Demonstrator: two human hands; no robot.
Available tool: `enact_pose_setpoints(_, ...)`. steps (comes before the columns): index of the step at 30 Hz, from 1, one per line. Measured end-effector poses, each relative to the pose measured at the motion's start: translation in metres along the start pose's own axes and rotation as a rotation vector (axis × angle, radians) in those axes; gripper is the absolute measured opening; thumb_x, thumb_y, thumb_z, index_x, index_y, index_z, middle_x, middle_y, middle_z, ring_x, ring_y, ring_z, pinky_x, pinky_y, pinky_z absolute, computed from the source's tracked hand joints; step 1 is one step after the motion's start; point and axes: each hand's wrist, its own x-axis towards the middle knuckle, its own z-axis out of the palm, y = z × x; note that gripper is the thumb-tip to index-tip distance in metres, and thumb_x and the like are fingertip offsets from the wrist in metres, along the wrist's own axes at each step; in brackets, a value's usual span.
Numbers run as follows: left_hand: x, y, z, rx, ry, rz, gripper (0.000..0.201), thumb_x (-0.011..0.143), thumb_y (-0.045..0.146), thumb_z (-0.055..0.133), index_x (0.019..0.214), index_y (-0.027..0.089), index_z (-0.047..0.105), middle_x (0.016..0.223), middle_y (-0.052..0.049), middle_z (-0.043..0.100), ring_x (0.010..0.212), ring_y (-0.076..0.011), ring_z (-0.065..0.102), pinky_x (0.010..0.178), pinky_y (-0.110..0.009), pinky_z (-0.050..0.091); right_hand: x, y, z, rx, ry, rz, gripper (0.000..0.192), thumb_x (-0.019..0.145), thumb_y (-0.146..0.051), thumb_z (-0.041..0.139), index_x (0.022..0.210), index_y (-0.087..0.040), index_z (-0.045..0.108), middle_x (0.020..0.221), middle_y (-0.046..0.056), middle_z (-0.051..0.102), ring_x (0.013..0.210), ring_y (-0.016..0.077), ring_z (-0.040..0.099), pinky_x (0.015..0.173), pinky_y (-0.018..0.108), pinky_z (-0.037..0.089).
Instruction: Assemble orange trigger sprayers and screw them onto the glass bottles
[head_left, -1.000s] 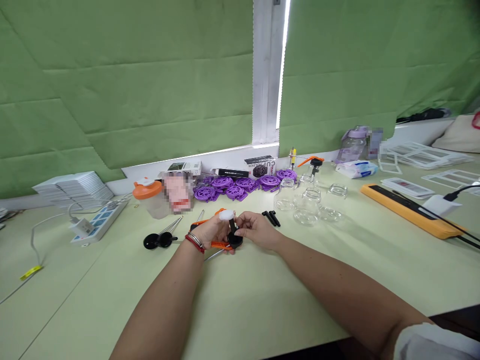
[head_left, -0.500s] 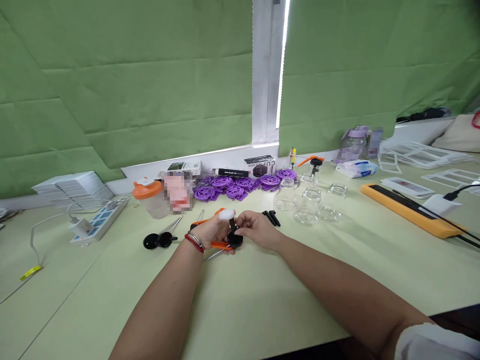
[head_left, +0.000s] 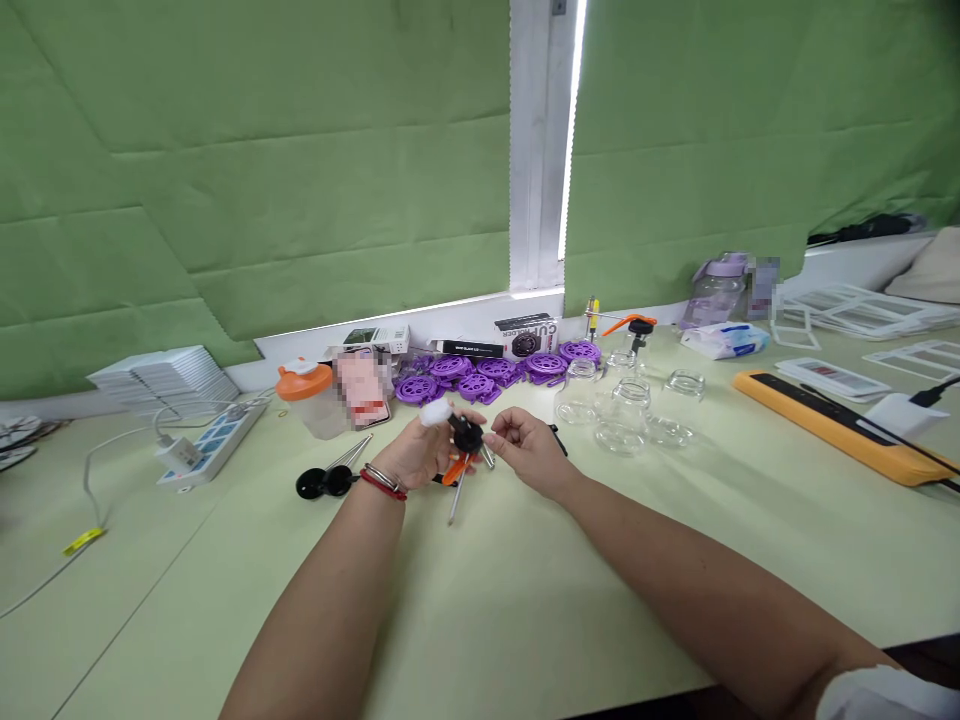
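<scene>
My left hand [head_left: 416, 455] is closed around a black plastic part [head_left: 469, 436] with a round end, above the table. A white piece [head_left: 436, 412] shows at the thumb side; whether it belongs to the part or covers the thumb, I cannot tell. Below the part stick out an orange handle [head_left: 455, 470] and a thin metal rod [head_left: 456, 500]. My right hand [head_left: 529, 452] has its fingers pinched together, the tips close to the part's right side; what they hold is hidden. Left of my hands lie two black round pieces with metal rods [head_left: 322, 483].
Purple wheel-patterned holders [head_left: 476, 385] lie along the back. Glass jars [head_left: 624, 420] stand to the right, near a yellow-orange power strip [head_left: 832, 425]. At left are an orange-lidded cup [head_left: 306, 395], a phone [head_left: 364, 385], a white power strip [head_left: 214, 445] and stacked white boxes [head_left: 161, 385].
My left hand has tilted and lifted the black part, so its round end faces me and the rod points down. My right hand has drawn back slightly to the right. The camera view has shifted slightly.
</scene>
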Motion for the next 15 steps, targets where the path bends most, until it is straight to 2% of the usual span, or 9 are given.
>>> enact_pose_setpoints(3, 0.001, 0.002, 0.008, -0.095, 0.041, 0.376, 0.042, 0.073, 0.049, 0.06, 0.102, 0.019, 0.059, 0.101, -0.008, 0.06, 0.095, -0.0233, 0.058, 0.08, -0.037, 0.047, -0.002, -0.003, 0.0, -0.048, -0.085, 0.016, 0.035, 0.077, -0.047, 0.063, 0.096, -0.02, 0.052, 0.077, -0.001, 0.054, 0.06, 0.0099, 0.046, 0.055, 0.024, 0.038)
enact_pose_setpoints(6, 0.008, -0.007, 0.014, -0.092, 0.07, 0.569, 0.039, 0.069, 0.04, 0.068, 0.102, 0.021, 0.059, 0.104, -0.007, 0.059, 0.102, -0.022, 0.054, 0.086, -0.035, 0.044, -0.002, -0.003, 0.001, 0.032, -0.226, 0.052, 0.043, 0.083, -0.047, 0.056, 0.114, -0.019, 0.047, 0.08, 0.001, 0.057, 0.065, 0.0119, 0.051, 0.059, 0.026, 0.041)
enact_pose_setpoints(8, 0.013, -0.013, 0.017, -0.071, 0.101, 0.624, 0.037, 0.068, 0.034, 0.071, 0.101, 0.021, 0.06, 0.105, -0.006, 0.059, 0.103, -0.0207, 0.053, 0.089, -0.034, 0.043, -0.002, -0.001, 0.0, 0.072, -0.252, 0.058, 0.042, 0.085, -0.043, 0.053, 0.119, -0.019, 0.045, 0.079, 0.001, 0.056, 0.064, 0.0118, 0.05, 0.058, 0.025, 0.04)
enact_pose_setpoints(11, 0.014, -0.015, 0.018, -0.03, 0.123, 0.631, 0.032, 0.07, 0.028, 0.069, 0.1, 0.021, 0.06, 0.111, -0.007, 0.059, 0.109, -0.0207, 0.052, 0.094, -0.036, 0.04, -0.002, 0.002, 0.0, 0.08, -0.263, 0.035, 0.037, 0.086, -0.036, 0.053, 0.118, -0.019, 0.048, 0.079, 0.001, 0.056, 0.062, 0.0104, 0.046, 0.057, 0.024, 0.038)
enact_pose_setpoints(13, 0.008, -0.01, 0.014, 0.028, 0.084, 0.597, 0.036, 0.067, 0.024, 0.07, 0.101, 0.02, 0.061, 0.118, -0.009, 0.057, 0.114, -0.0235, 0.05, 0.097, -0.038, 0.038, -0.002, 0.004, 0.0, 0.055, -0.254, 0.027, 0.032, 0.086, -0.032, 0.05, 0.115, -0.019, 0.052, 0.078, 0.001, 0.057, 0.06, 0.0103, 0.045, 0.057, 0.024, 0.039)
enact_pose_setpoints(15, -0.001, -0.001, 0.005, 0.081, -0.018, 0.541, 0.048, 0.058, 0.023, 0.073, 0.104, 0.017, 0.06, 0.125, -0.013, 0.053, 0.117, -0.029, 0.048, 0.097, -0.042, 0.038, -0.002, 0.004, -0.001, -0.023, -0.21, -0.001, 0.026, 0.087, -0.028, 0.047, 0.11, -0.019, 0.057, 0.078, 0.001, 0.058, 0.063, 0.0114, 0.047, 0.06, 0.025, 0.04)
